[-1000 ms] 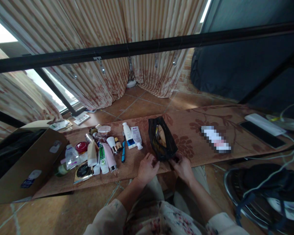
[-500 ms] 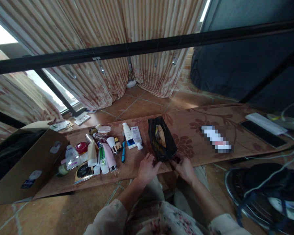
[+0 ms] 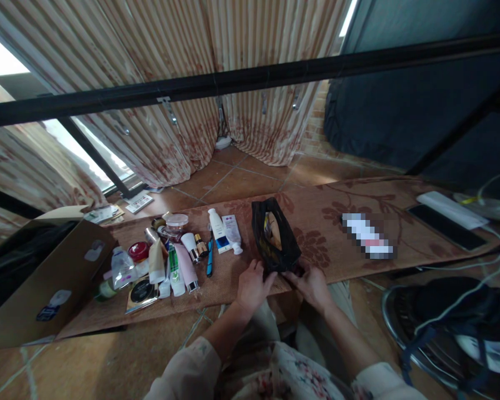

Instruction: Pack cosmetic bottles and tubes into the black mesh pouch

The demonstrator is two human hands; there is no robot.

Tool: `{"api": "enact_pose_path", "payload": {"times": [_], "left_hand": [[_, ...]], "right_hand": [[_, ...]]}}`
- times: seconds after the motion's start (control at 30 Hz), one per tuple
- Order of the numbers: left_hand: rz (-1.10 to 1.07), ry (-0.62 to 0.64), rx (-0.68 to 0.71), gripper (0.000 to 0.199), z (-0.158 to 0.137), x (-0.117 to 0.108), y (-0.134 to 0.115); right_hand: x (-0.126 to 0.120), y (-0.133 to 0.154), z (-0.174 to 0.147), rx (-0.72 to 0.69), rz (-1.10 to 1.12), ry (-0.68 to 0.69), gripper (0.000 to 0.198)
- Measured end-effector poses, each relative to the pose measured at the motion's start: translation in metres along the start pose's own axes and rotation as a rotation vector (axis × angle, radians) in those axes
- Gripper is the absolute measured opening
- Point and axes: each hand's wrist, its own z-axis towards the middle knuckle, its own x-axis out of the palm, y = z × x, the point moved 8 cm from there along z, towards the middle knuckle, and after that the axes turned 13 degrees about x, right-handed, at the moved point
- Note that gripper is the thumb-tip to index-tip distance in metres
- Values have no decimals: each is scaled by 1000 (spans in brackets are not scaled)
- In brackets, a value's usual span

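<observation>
A black, partly see-through pouch [image 3: 290, 236] lies on the cloth-covered bench in front of me with its top gaping. Inside it shows a tan, rounded thing [image 3: 274, 230], too hidden to name. My left hand [image 3: 252, 286] is closed at the pouch's near left corner, fingers along the side and thumb at the near end. At the near right corner my right hand [image 3: 312, 286] grips the pouch, with its thumb under the near edge and some fingertips hidden. Left of the pouch lie a white tube [image 3: 218, 225], a lilac-white tube [image 3: 232, 230] and a blue pen-like tool [image 3: 209, 258].
Farther left, several cosmetics bottles and tubes [image 3: 175, 266] crowd together beside a cardboard box [image 3: 75, 272]. A blurred-out white item [image 3: 366, 236] and a dark flat slab [image 3: 448, 228] lie to the right. Cables and a round fan-like object [image 3: 394, 316] are at the lower right.
My right thumb has slid left along the pouch's near edge. My left hand has shifted very slightly to the right. The pouch and other things look unmoved.
</observation>
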Motion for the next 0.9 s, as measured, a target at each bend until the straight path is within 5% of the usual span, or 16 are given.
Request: {"api": "enact_pose_path", "payload": {"times": [0.9], "left_hand": [[-2, 98, -16, 29, -2, -1, -3]], "right_hand": [[-2, 3, -5, -22, 66, 54, 48]]}}
